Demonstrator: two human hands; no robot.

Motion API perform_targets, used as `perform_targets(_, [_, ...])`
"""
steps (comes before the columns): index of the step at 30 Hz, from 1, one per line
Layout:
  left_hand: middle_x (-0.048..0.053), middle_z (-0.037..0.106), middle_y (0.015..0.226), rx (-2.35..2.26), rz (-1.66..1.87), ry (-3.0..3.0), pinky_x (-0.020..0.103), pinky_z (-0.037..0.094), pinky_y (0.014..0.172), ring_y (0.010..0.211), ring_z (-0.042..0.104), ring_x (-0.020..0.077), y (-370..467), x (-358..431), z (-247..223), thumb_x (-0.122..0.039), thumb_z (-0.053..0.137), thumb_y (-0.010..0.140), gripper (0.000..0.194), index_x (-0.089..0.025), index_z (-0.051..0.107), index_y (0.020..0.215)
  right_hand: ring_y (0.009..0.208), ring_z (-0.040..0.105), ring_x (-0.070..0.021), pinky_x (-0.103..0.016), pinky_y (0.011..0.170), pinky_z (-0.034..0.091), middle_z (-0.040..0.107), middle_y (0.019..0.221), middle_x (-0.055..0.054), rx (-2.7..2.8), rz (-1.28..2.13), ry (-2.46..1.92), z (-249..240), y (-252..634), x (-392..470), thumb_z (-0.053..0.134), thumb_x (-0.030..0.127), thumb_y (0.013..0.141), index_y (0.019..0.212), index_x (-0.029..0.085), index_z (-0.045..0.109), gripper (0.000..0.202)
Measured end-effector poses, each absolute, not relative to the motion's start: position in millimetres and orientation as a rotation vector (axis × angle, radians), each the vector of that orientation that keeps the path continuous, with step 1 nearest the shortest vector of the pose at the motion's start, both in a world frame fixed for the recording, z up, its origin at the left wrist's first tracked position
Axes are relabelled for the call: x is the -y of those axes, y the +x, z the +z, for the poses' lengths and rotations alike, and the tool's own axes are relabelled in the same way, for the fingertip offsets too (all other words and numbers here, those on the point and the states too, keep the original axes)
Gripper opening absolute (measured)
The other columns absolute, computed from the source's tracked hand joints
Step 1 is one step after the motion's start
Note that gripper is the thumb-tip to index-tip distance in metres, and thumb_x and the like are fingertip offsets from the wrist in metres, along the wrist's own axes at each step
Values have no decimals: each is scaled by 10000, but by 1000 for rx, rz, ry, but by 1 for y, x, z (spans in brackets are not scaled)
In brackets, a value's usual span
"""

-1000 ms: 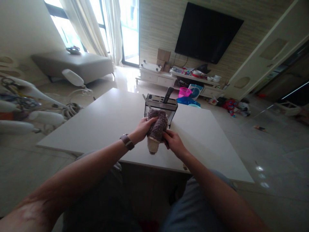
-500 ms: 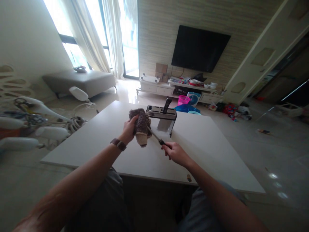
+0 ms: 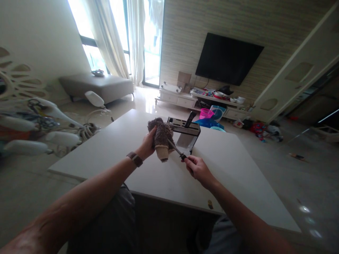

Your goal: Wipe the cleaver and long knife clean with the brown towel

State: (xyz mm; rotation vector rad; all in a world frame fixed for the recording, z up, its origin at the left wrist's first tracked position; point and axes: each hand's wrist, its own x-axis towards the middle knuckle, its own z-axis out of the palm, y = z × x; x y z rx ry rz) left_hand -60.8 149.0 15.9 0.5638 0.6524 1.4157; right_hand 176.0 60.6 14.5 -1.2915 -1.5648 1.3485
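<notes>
My left hand (image 3: pixel 148 144) is closed around a shaggy brown cloth (image 3: pixel 162 135) with a beige part hanging at its lower end. In my right hand (image 3: pixel 197 168) is the dark handle of a thin metal tool (image 3: pixel 174 146), whose far end meets the cloth and is hidden there. Just behind the cloth, a metal knife block (image 3: pixel 182 127) stands on the white table (image 3: pixel 119 141), with a black handle (image 3: pixel 190 119) sticking up from its slotted top.
A small yellowish-brown object (image 3: pixel 210 204) lies at the table's near edge. Beyond the table are a pink basket (image 3: pixel 206 113) and a blue bag (image 3: pixel 209 123). White lamp-like parts and cables (image 3: pixel 90 131) are at the left.
The camera view has shifted, so everything appears a little further right. Both hands keep their holds on the cloth and the tool, with little change between them.
</notes>
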Motion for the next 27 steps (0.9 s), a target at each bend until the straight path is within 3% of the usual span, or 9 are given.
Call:
perform_targets(9, [137,812,943,-681,1142,680,311,634,807,854,780,236,-8,-108,-7,-413,827,851,341,-120,756,1011,340,321,-66,-228,332,181,440,491,76,1271,1536,-1252,10,157,-60,655,704,791,727,223,498,510])
perform_targets(16, [147,806,996,-578,901,704,268,606,779,830,759,202,-1,-94,-19,-359,913,762,368,-108,769,989,308,321,-80,-231,305,209,418,432,86,1339,1539,-1326,1,175,-54,599,735,815,756,226,527,517])
perform_targets(21, [130,808,979,-640,926,708,272,599,777,813,757,202,1,-104,-23,-265,884,787,243,-123,775,952,310,344,-93,-237,310,239,418,428,88,1427,1491,-1326,-6,179,-57,559,725,852,798,222,555,507])
perform_targets(27, [138,810,1012,-679,1000,730,276,605,784,819,756,203,1,-107,-16,-243,872,779,243,-114,786,967,329,310,-84,-236,322,217,401,444,98,1411,1508,-1270,-9,179,-58,550,726,869,781,233,525,502])
